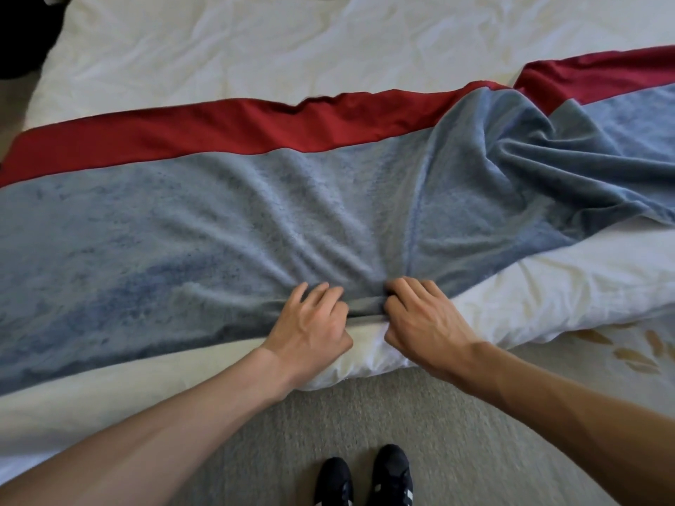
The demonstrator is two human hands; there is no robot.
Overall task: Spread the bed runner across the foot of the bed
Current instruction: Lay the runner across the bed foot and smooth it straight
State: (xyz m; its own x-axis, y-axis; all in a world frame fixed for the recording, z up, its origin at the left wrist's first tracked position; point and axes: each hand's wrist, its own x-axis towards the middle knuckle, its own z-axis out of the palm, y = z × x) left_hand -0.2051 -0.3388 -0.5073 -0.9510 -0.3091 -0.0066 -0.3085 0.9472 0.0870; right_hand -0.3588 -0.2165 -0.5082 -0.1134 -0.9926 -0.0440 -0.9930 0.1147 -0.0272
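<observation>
White bed [219, 49] fills the upper frame; grey carpet [328, 414] and two black shoes [365, 476] at bottom centre. No legible writing. Bed runner [164, 231], blue with a red band, crosses mid-frame, flat on the left, bunched at right. Left hand [310, 323] and right hand [423, 319] sit side by side, each curled, pinching the runner's near edge.

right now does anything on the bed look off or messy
Yes. The bed runner lies fairly flat on the left, but its right part is bunched into deep folds and the near edge angles away from the bed's foot. Both hands pinch that edge, puckering it.
</observation>
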